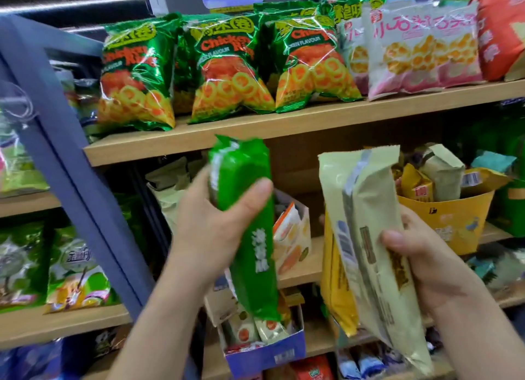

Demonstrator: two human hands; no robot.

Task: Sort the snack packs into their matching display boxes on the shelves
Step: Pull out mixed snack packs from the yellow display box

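Snack packs are in both hands, held up in front of the shelves. The left hand (216,229) holds a long green pack (252,283) on end, thumb curled over its front. The right hand (429,260) grips a pale pack (366,203), with a yellow pack (333,266) just behind it. Below the green pack sits a blue box (264,357) with small packs inside. A yellow tub (451,218) full of packs stands to the right. Green ring-snack bags (227,67) line the top shelf (284,124).

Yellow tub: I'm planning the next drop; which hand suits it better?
Probably right: right hand holds a pale pack like those in the yellow tub beside it; left hand grips a green pack.
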